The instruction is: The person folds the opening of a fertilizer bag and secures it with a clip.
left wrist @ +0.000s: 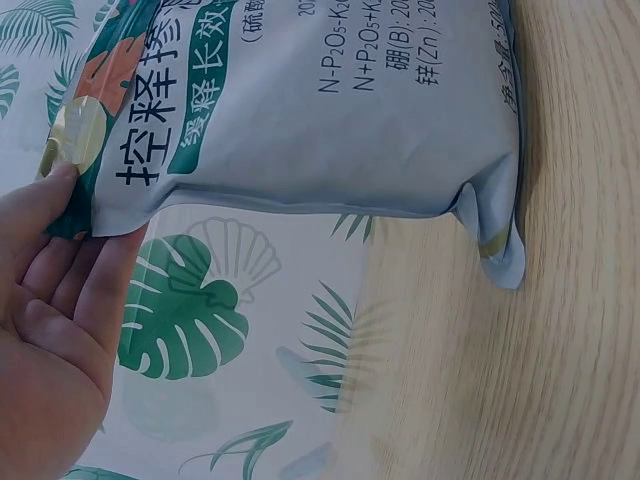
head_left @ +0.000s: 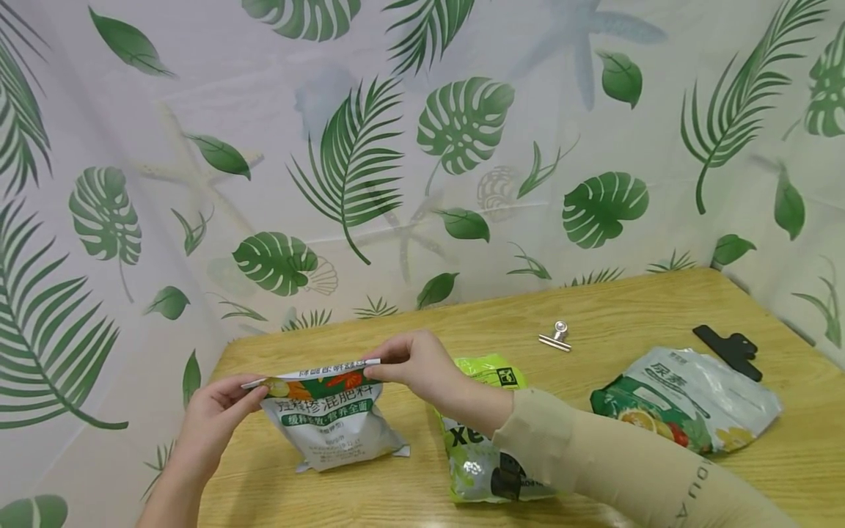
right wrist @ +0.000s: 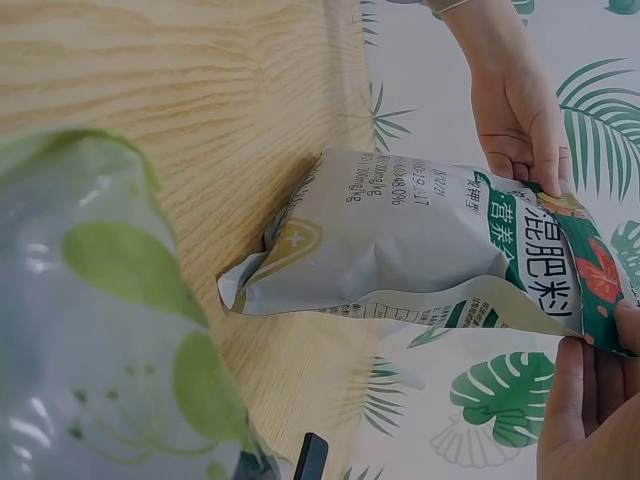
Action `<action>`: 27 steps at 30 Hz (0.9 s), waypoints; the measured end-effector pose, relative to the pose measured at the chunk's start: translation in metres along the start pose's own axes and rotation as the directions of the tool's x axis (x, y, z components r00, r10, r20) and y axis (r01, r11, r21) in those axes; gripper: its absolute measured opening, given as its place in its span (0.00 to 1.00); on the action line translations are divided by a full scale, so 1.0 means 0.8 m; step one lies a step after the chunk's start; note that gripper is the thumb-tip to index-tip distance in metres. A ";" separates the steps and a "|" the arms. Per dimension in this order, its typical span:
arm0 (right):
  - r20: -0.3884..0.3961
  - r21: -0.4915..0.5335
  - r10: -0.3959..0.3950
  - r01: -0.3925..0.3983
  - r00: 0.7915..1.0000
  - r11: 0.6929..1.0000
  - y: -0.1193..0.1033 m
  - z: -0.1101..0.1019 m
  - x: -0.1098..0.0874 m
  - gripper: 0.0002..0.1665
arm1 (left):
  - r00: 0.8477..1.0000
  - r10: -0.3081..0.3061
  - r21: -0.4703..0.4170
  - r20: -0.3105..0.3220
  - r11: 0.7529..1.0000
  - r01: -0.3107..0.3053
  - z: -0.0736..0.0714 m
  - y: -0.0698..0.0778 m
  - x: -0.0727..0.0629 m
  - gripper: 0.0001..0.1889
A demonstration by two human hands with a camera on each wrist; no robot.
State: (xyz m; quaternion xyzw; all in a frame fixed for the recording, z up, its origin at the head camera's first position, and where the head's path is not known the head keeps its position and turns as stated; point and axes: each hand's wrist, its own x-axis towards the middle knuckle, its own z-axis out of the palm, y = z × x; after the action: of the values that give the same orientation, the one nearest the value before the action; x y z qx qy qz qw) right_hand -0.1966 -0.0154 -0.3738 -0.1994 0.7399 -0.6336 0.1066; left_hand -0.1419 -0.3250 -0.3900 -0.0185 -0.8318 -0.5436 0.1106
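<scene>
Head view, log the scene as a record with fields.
held item: white-and-green printed plastic bag, upright
left hand: pinches its top left corner
right hand: pinches its top right corner
center: lime-green plastic bag, partly hidden by beige sleeve
right: silver-and-green plastic bag, lying flat
silver metal clip: between those bags, farther back
black plastic clip: beside the right bag
surface: brown wooden table

Cloth-screened workspace, leaf-print hanging [head_left: 396,169], wooden table [head_left: 568,381]
</scene>
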 end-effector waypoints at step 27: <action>-0.001 -0.020 -0.003 0.002 1.000 1.000 0.001 0.002 0.002 0.08 | 0.999 0.022 -0.100 -0.039 0.995 -0.026 0.005 -0.004 -0.005 0.14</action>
State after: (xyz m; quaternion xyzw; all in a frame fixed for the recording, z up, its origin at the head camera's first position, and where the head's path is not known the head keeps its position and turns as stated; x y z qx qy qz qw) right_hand -0.1979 -0.0173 -0.3743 -0.2011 0.7459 -0.6265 0.1035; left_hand -0.1395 -0.3222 -0.3949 -0.0238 -0.8009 -0.5837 0.1315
